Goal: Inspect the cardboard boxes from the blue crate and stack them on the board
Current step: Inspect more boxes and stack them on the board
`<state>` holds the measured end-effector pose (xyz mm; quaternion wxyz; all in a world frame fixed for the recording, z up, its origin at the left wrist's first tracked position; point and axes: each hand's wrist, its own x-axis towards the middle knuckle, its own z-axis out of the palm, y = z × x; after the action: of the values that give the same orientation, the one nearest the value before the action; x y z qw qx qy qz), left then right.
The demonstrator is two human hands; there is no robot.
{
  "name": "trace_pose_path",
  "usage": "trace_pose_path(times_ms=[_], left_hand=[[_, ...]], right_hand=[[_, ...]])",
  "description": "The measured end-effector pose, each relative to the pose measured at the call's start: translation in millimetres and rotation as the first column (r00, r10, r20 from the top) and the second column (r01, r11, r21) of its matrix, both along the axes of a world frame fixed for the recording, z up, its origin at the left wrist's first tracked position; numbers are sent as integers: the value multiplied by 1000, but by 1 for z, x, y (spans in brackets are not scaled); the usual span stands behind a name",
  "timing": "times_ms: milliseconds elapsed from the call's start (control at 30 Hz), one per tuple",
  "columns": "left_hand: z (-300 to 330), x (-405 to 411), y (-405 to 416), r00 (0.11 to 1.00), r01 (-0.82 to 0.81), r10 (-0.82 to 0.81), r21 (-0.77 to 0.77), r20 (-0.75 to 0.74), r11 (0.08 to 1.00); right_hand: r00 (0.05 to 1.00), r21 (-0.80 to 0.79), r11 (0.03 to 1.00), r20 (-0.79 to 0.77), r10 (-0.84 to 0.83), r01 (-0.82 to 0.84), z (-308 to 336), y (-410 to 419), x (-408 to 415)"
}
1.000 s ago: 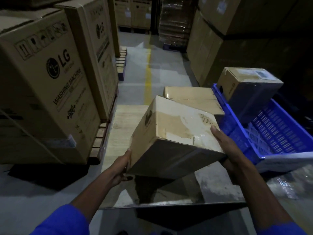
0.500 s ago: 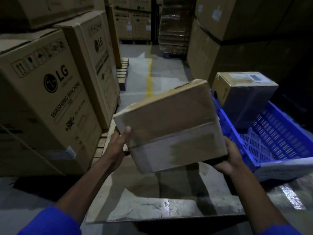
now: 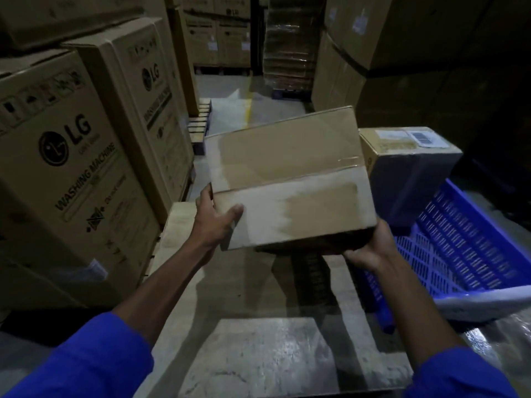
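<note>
2 hands point(image 3: 218, 222) gripping cardboard box point(image 3: 290, 179) btwn

Head-worn view, facing down, close on hands point(image 3: 218, 222)

The grey concrete floor point(image 3: 227, 90) carries a pale board point(image 3: 258, 354) at six o'clock. A blue crate point(image 3: 471, 254) sits at three o'clock, just beside the board, and tall washing-machine cartons point(image 3: 71, 173) stand on pallets at nine o'clock

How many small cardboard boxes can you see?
2: one brown cardboard box held up in both hands, one labelled cardboard box standing in the blue plastic crate. The held box may hide another.
</note>
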<state>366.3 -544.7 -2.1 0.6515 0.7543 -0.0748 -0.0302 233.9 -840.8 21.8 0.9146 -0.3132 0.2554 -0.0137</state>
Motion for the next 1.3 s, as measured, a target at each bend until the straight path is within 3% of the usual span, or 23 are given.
trace_pose_path(times_ms=[133, 300, 400, 533, 667, 767, 1167, 1300], left_hand=[[10, 27, -24, 999, 30, -29, -36, 30, 999], [13, 52, -43, 994, 114, -113, -52, 13, 992], [15, 72, -50, 981, 172, -181, -116, -71, 978], [3, 77, -46, 935, 344, -352, -135, -41, 929], [-31, 70, -34, 868, 493, -489, 33, -90, 869], [-62, 70, -35, 884, 466, -453, 134, -118, 875], [-62, 72, -58, 982, 168, -141, 229, -128, 959], [-57, 57, -66, 996, 47, -23, 305, -82, 951]], right_hand=[[987, 22, 994, -124, -105, 109, -1, -19, 23], [979, 11, 995, -179, -94, 98, -5, -31, 44], [971, 48, 996, -233, -60, 73, -15, -40, 53], [937, -190, 981, -333, -103, 40, -28, -36, 59], [921, -586, 809, -286, -263, 50, -53, -27, 64], [932, -732, 679, -202, -301, 61, -61, -28, 63], [966, -970, 197, -182, -182, -145, -63, -63, 53], [972, -973, 184, -169, -166, -138, -62, -67, 53]])
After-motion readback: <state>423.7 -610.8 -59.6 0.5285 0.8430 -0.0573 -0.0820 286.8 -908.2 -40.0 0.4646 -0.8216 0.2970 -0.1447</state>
